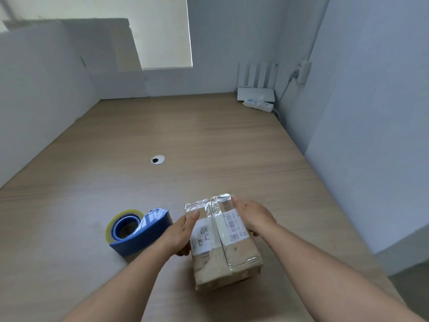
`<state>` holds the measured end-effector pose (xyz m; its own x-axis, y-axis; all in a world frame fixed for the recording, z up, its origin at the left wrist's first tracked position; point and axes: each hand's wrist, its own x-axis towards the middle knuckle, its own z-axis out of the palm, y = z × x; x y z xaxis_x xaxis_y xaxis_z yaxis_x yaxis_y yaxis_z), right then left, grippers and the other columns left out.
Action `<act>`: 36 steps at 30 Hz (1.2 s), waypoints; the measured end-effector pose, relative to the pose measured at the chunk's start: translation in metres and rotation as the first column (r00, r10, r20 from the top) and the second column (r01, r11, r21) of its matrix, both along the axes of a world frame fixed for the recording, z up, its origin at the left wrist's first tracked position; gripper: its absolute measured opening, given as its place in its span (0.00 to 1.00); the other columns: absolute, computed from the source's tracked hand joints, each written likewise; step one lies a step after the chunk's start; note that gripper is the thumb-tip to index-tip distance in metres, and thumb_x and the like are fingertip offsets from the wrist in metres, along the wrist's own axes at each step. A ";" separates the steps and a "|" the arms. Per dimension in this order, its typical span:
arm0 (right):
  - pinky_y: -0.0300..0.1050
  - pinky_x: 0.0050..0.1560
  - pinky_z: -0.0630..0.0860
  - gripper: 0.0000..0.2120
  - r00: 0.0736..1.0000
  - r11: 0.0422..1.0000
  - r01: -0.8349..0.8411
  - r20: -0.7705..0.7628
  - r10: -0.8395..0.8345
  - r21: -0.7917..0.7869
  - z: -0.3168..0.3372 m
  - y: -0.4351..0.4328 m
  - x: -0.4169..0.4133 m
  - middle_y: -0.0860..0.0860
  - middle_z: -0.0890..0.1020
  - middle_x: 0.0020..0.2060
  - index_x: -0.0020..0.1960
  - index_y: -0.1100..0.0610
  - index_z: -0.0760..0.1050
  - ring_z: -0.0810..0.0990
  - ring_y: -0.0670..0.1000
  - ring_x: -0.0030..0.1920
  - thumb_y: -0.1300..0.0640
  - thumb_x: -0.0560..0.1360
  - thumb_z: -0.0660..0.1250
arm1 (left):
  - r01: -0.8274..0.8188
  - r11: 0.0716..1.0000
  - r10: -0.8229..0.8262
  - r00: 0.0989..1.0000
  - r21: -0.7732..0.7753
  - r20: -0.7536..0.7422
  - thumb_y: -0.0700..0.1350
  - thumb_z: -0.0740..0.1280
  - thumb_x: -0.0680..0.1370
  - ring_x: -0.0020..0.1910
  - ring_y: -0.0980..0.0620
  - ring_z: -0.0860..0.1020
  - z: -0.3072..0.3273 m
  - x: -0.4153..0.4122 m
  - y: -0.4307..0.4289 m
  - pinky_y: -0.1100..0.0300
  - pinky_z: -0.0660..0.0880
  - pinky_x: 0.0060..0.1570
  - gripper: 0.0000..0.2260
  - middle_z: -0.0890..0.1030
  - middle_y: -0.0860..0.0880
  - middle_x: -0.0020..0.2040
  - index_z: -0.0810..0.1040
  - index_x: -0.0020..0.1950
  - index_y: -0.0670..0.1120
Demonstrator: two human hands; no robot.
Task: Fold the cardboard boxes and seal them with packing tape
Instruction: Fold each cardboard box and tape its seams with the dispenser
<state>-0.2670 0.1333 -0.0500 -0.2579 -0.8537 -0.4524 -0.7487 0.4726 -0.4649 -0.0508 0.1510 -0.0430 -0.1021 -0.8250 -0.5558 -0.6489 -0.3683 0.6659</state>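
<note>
The sealed cardboard box (226,249) stood on the wooden desk (209,135) near its front edge, with clear tape crossing its top and shipping labels showing; the left hand (183,231) gripped its left side, thumb laid over the top edge, fingers curled down the flank; the right hand (253,217) clasped the right side toward the far corner, fingertips hidden behind the box. A blue tape dispenser (139,231), roll loaded, lay just beside the left hand; a cable grommet (158,159) sat further back; a router (255,92) and power strip (257,105) occupied the far right corner.
</note>
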 end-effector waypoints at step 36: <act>0.48 0.41 0.65 0.11 0.993 0.932 0.059 -0.073 -0.091 -0.357 0.018 0.029 0.010 0.63 0.79 0.47 0.44 0.58 0.68 0.75 0.60 0.45 0.55 0.80 0.51 | -0.025 0.941 0.068 0.991 -0.338 0.118 0.48 0.53 0.80 0.49 0.41 0.76 0.013 -0.009 -0.002 0.42 0.77 0.51 0.16 0.76 0.41 0.52 0.72 0.55 0.39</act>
<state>-0.2566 0.1622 -0.0318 -0.3520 -0.9309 -0.0973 -0.7622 0.3455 -0.5474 -0.0594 0.1490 -0.0300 -0.0065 -0.9677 -0.2519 -0.7228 -0.1696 0.6700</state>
